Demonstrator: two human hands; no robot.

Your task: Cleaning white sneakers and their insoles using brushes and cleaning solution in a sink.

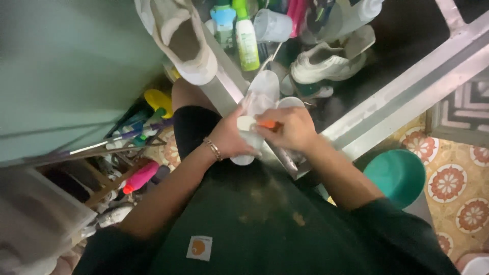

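My left hand (230, 138), with a bracelet on the wrist, grips a white slipper (253, 104) from its left side, sole toward me. My right hand (288, 128) is closed on a small orange-handled brush (267, 124) pressed against the slipper. Both hands meet over the metal edge of a sink (356, 133). A second white slipper (289, 102) shows just behind my right hand.
A white sneaker (326, 63) lies in the dark sink, another pale shoe (184, 43) rests on the rim at upper left. Bottles (246, 38) and a clear cup (272, 25) crowd the far end. A teal bucket (396, 175) stands on patterned floor tiles at right. A cluttered shelf with a pink bottle (140, 177) is at left.
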